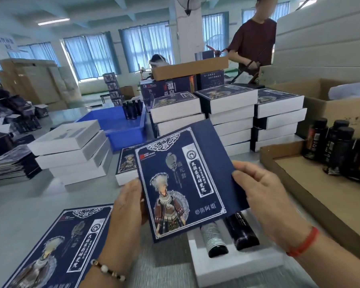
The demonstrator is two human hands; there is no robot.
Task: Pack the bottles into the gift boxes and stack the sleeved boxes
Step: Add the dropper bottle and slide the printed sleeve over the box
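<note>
Item: navy sleeve (183, 183), centre of frame, gripped by its side edges, my left hand (131, 201) and right hand (262, 191) curled round it. Below it, lower centre: white gift box (233, 265) holding two dark bottles (214, 239). Upper centre: stacked sleeved boxes (229, 117). Right edge: loose bottles (339, 150) in a cardboard tray (312, 202)

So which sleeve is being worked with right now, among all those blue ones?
Start at the white foam tray nearest the camera, holding two dark bottles. The sleeve hangs tilted above it, gripped by the left hand and right hand. Its lookalikes lie flat on the table.
</note>
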